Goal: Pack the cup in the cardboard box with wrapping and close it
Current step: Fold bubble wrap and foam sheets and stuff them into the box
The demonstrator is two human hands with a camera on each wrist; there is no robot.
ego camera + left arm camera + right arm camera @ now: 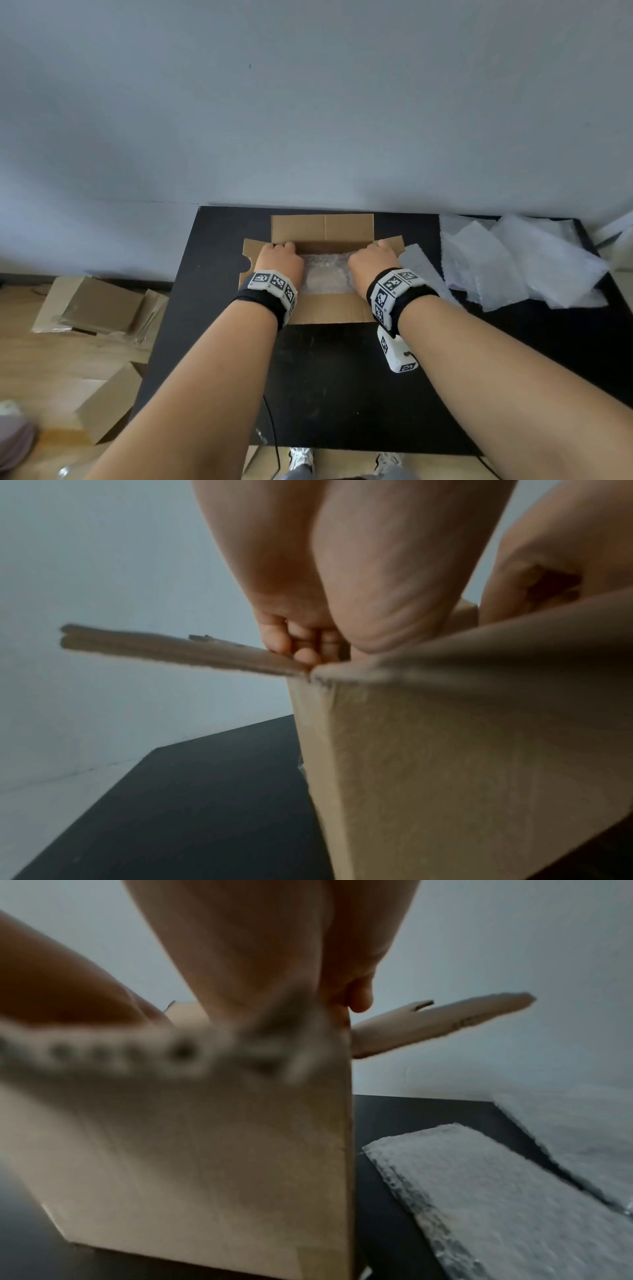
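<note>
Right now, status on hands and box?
Left hand and right hand on the side flaps. Box open, bubble wrap inside. Cup not visible.

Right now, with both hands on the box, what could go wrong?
1. The bubble wrap bundle fills the cardboard box nearly to the top, so the flaps may not close flat.
2. The left hand and right hand sit at the side flaps' folds, so fingers could get pinched when folding.
3. A loose wrap sheet lies against the box's right side and might catch under a flap.
</note>
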